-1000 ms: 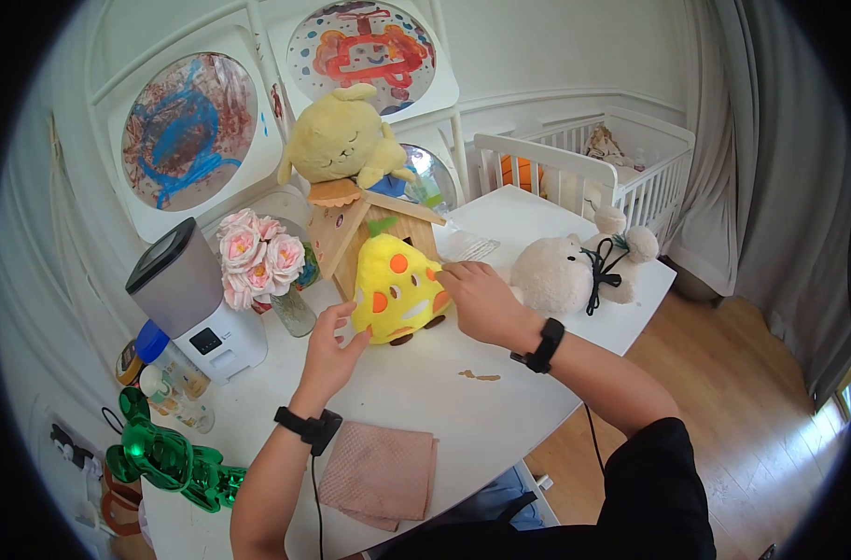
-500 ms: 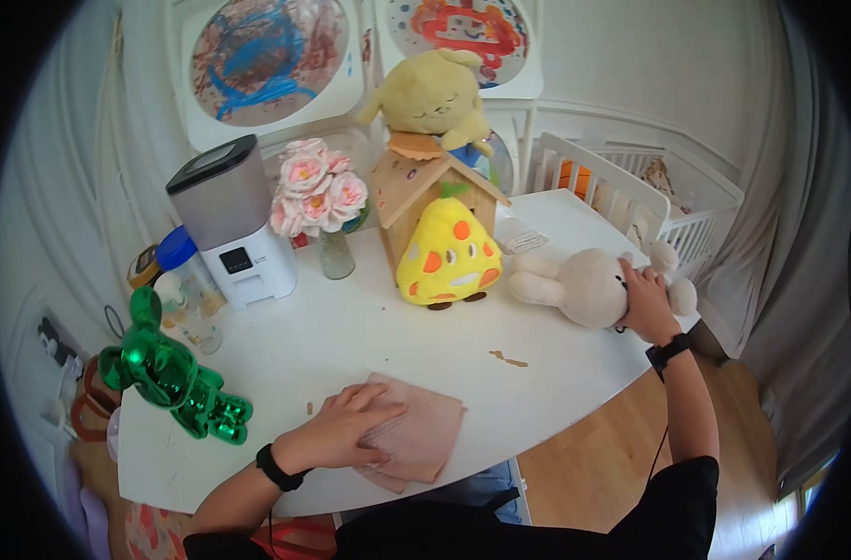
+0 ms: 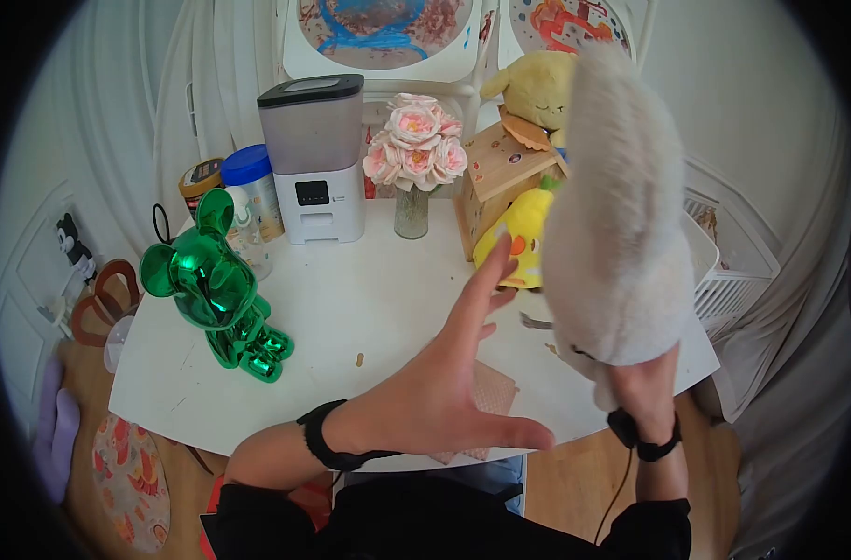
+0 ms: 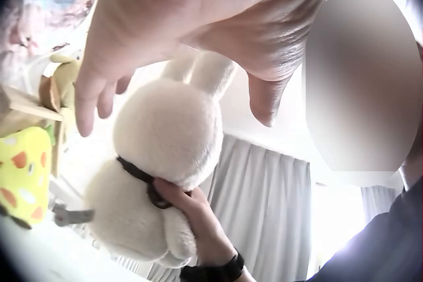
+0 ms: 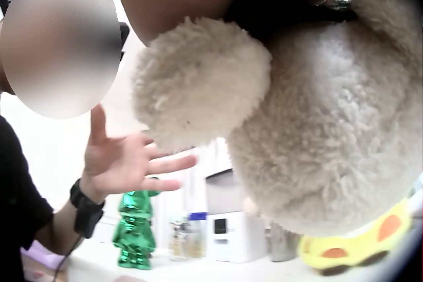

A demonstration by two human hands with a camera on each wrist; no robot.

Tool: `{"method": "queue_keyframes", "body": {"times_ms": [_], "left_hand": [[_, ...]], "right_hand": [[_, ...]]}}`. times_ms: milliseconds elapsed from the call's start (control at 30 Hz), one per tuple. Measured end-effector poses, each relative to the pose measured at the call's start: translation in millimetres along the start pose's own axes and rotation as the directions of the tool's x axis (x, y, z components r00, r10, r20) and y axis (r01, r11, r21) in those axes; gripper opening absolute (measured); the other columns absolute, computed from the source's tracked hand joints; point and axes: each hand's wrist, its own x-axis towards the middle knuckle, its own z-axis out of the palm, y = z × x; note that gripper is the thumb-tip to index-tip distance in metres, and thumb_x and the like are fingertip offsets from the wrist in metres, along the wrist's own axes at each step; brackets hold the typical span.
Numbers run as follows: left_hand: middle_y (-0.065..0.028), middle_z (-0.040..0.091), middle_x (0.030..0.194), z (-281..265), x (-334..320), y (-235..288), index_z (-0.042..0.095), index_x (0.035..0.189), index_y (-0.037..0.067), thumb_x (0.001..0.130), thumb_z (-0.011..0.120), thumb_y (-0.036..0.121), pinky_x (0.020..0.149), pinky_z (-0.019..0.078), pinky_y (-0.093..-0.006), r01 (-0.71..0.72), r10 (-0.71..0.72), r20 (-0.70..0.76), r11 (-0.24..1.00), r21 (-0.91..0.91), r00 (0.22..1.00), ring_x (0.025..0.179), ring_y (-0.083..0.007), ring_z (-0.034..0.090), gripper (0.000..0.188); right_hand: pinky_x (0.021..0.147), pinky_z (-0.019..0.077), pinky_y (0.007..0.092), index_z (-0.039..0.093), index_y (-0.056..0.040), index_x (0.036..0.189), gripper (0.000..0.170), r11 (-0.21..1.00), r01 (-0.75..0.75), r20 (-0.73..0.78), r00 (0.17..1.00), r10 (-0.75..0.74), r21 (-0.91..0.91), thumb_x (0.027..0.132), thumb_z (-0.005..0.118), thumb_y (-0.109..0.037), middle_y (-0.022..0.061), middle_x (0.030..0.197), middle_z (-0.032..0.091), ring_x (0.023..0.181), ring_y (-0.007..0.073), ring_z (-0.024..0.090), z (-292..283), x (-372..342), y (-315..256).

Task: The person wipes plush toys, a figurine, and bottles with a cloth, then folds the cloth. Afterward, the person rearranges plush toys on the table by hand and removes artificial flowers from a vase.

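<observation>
A white plush bunny (image 3: pixel 621 233) with long ears is held up over the right side of the table, large in the head view. My right hand (image 3: pixel 648 392) grips it at the neck, where a black ribbon (image 4: pixel 135 169) shows in the left wrist view. My left hand (image 3: pixel 435 392) is apart from the bunny, fingers spread and thumb out. Beneath that hand lies a folded pink cloth (image 3: pixel 493 387), partly hidden. Behind the bunny, a yellow pear-shaped plush (image 3: pixel 517 224) with orange spots leans by a wooden house (image 3: pixel 500 168).
A shiny green bear figure (image 3: pixel 211 289) stands at the table's left. Toward the back are a grey-and-white dispenser (image 3: pixel 318 173), a blue-lidded jar (image 3: pixel 248 168) and pink flowers (image 3: pixel 414 145) in a glass vase (image 3: pixel 411 213). A cream plush dog (image 3: pixel 537 89) sits atop the house.
My right hand has left the yellow plush, taken hold of the bunny and lifted it off the table. My left hand touched the pink cloth, then rose from it. The head view has swung left.
</observation>
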Motion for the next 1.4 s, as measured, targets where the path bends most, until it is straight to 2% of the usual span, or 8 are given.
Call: {"method": "queue_keyframes", "body": {"times_ms": [67, 267, 567, 767, 967, 1133, 1200, 1400], "left_hand": [[-0.0259, 0.029, 0.153, 5, 11, -1, -0.001, 0.159, 0.002, 0.068, 0.096, 0.04, 0.117, 0.0334, -0.0475, -0.307, 0.324, -0.287, 0.946, 0.104, 0.901, 0.145, -0.0322, 0.035, 0.139], [-0.017, 0.053, 0.143, -69, -31, 18, 0.037, 0.147, -0.003, 0.091, 0.06, 0.033, 0.108, 0.0465, -0.0449, -0.16, -0.044, -0.734, 0.966, -0.205, 0.677, 0.126, -0.031, 0.058, 0.07], [-0.0187, 0.056, 0.142, -84, -91, -7, 0.042, 0.147, -0.001, 0.094, 0.051, 0.04, 0.106, 0.0471, -0.0429, 0.024, -0.348, -0.653, 0.892, -0.451, 0.672, 0.126, -0.0315, 0.059, 0.068], [-0.0161, 0.054, 0.144, -87, -64, -58, 0.042, 0.147, 0.001, 0.097, 0.055, 0.043, 0.113, 0.0407, -0.0448, 0.098, -0.509, -0.44, 0.729, -0.677, 0.74, 0.132, -0.0304, 0.054, 0.067], [-0.0144, 0.055, 0.143, -83, -60, -87, 0.04, 0.149, 0.004, 0.098, 0.056, 0.046, 0.113, 0.0406, -0.047, 0.115, -0.561, -0.302, 0.589, -0.8, 0.771, 0.132, -0.0296, 0.054, 0.068], [-0.0143, 0.055, 0.144, -79, -63, -93, 0.04, 0.149, 0.004, 0.1, 0.053, 0.045, 0.112, 0.0423, -0.0465, 0.08, -0.553, -0.328, 0.589, -0.804, 0.766, 0.132, -0.0296, 0.054, 0.065], [-0.0141, 0.054, 0.145, -79, -66, -100, 0.04, 0.15, 0.004, 0.102, 0.05, 0.044, 0.111, 0.0431, -0.0461, 0.07, -0.553, -0.336, 0.587, -0.807, 0.762, 0.132, -0.0296, 0.055, 0.063], [-0.0128, 0.045, 0.154, -91, -84, -117, 0.035, 0.154, 0.011, 0.107, 0.036, 0.052, 0.114, 0.0437, -0.0467, 0.02, -0.422, -0.247, 0.536, -0.844, 0.872, 0.139, -0.0295, 0.048, 0.063]], "right_hand": [[0.099, 0.0376, 0.0467, 0.042, 0.0042, 0.139, 0.083, 0.924, 0.266, 0.01, 0.962, -0.274, -0.275, 0.072, 0.084, -0.02, 0.0259, 0.134, 0.048, 0.12, 0.0406, 0.049, 46, 2, -1], [0.103, 0.0366, 0.046, 0.043, 0.0021, 0.14, 0.069, 0.897, 0.435, 0.374, 0.821, -0.432, 0.08, 0.081, 0.076, -0.014, 0.0231, 0.133, 0.051, 0.121, 0.0389, 0.05, 78, 17, -38], [0.112, 0.0397, 0.0473, 0.053, -0.0036, 0.137, 0.057, 0.963, 0.254, 0.746, 0.622, -0.237, 0.095, 0.086, 0.074, -0.017, 0.0247, 0.148, 0.044, 0.135, 0.038, 0.048, 101, -44, 63], [0.107, 0.035, 0.0585, 0.063, -0.0064, 0.128, 0.048, 0.772, 0.37, 0.613, 0.789, 0.033, -0.517, 0.086, 0.074, -0.027, 0.0139, 0.141, 0.056, 0.125, 0.0354, 0.054, 58, -69, 75], [0.082, 0.0498, 0.0317, 0.062, 0.0024, 0.122, 0.033, 0.885, -0.453, 0.25, 0.874, 0.417, 0.105, 0.102, 0.056, -0.023, 0.0035, 0.102, 0.066, 0.091, 0.0155, 0.061, 1, -49, 73], [0.088, 0.0515, 0.0297, 0.049, 0.0062, 0.138, 0.045, 0.993, 0.04, 0.177, 0.982, -0.059, 0.113, 0.097, 0.055, -0.012, 0.0133, 0.115, 0.066, 0.102, 0.0189, 0.064, 45, -18, 7], [0.113, 0.0384, 0.0505, 0.038, -0.0078, 0.155, 0.073, 0.927, 0.364, 0.478, 0.802, -0.359, 0.085, 0.089, 0.068, -0.014, 0.0273, 0.156, 0.035, 0.143, 0.044, 0.04, 71, 4, -12], [0.108, 0.0299, 0.0735, 0.037, -0.0245, 0.157, 0.084, 0.748, 0.663, 0.753, 0.491, -0.439, 0.004, 0.084, 0.078, -0.037, 0.0236, 0.165, 0.015, 0.151, 0.0508, 0.016, 150, 34, -33]]}}
